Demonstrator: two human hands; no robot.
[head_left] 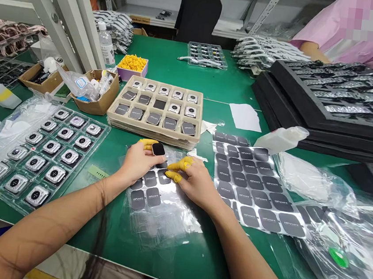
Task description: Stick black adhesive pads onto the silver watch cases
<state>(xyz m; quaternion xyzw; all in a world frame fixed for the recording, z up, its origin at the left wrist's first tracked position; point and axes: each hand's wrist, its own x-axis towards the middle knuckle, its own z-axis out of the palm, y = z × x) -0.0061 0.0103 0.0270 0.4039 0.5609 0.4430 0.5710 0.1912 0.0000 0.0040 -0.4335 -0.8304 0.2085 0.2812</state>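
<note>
A smartwatch case (pixel 158 149) with a dark screen is held between the fingers of my left hand (pixel 141 159), above a clear sheet. On that sheet (pixel 165 217) sit several dark square stickers (pixel 151 179) with light lettering. My right hand (pixel 192 175), with yellow finger cots on its fingertips, pinches at a sticker (pixel 164 177) on the sheet; whether its edge is lifted I cannot make out. Behind my hands stands a beige tray (pixel 154 131) of watch cases, several with dark squares on them. To the left lies a clear tray (pixel 87 144) with watch cases face down.
At right lie a larger sticker sheet (pixel 242 187), a white bottle (pixel 281 138) and crumpled plastic bags (pixel 356 237). Black foam trays (pixel 308 121) are stacked behind them. Cardboard boxes (pixel 100 101) and a box of yellow finger cots (pixel 132 64) stand at back left. Two other people are beyond the table.
</note>
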